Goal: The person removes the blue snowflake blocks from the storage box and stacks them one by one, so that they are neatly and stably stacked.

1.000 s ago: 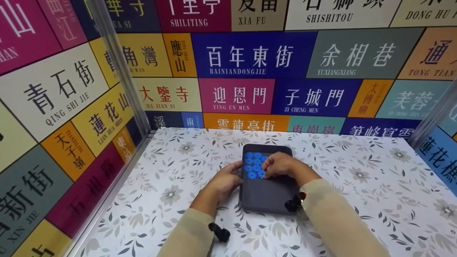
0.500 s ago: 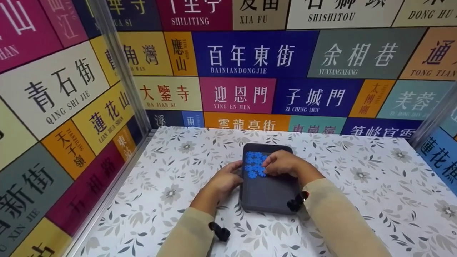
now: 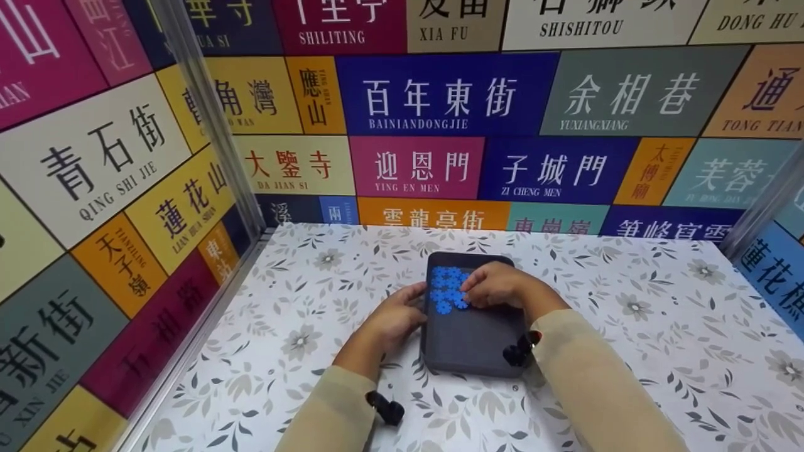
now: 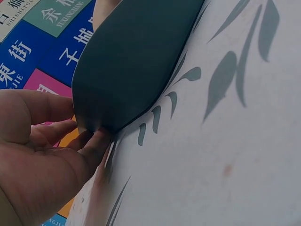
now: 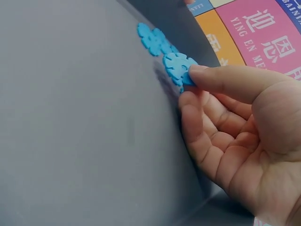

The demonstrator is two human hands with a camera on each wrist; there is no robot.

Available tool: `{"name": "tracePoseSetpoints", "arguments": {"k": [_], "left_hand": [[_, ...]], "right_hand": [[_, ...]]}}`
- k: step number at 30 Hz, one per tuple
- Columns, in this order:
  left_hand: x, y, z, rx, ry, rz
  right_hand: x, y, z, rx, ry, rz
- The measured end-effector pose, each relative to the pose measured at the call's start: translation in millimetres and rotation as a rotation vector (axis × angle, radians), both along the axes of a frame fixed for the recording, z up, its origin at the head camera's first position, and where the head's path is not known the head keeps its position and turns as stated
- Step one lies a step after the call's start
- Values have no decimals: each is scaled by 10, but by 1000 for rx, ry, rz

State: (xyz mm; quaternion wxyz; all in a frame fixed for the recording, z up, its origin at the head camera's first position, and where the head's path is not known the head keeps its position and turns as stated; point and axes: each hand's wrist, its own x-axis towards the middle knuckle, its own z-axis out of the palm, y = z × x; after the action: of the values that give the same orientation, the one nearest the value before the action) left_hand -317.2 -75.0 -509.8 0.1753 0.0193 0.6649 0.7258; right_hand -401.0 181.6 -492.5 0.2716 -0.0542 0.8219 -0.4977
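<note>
A dark grey tray (image 3: 472, 342) lies on the table with several blue snowflake-shaped plastic discs (image 3: 445, 306) at its far left. My left hand (image 3: 397, 320) holds the tray's left side. In the left wrist view, the curled fingers (image 4: 96, 146) touch the tray's outer wall (image 4: 127, 61) near its edge. Over the tray, my right hand (image 3: 499, 289) pinches one blue snowflake disc (image 5: 176, 66) between thumb and forefinger, the other fingers curled below. Behind it, more blue discs (image 5: 153, 40) lie by the tray wall. My right hand hides part of the disc group in the head view.
The table (image 3: 301, 383) has a white cloth printed with grey leaves and flowers. Panels of coloured place-name signs (image 3: 446, 94) stand behind and at both sides. A black wrist strap piece (image 3: 386, 408) hangs at the left cuff, another (image 3: 520, 350) at the right.
My right hand has shifted slightly right and back over the tray, uncovering a bit more of the discs' near edge. My left hand stays at the tray's side.
</note>
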Motion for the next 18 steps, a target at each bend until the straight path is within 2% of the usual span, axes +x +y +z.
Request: {"name": "tracePoseSetpoints", "arguments": {"k": [5,9,14,18], "left_hand": [[3,2,-10,1,13,-9],[1,6,-20,18,25,-21],[-3,3,-12,30,16,-22],[7,-16,-10,26,7,-19]], "right_hand": [[33,-29,17,-46,50,-35],[100,-21,111,-118,118,-83],[242,96,246,-234,131,-161],[379,232,260,-311,141,-240]]}}
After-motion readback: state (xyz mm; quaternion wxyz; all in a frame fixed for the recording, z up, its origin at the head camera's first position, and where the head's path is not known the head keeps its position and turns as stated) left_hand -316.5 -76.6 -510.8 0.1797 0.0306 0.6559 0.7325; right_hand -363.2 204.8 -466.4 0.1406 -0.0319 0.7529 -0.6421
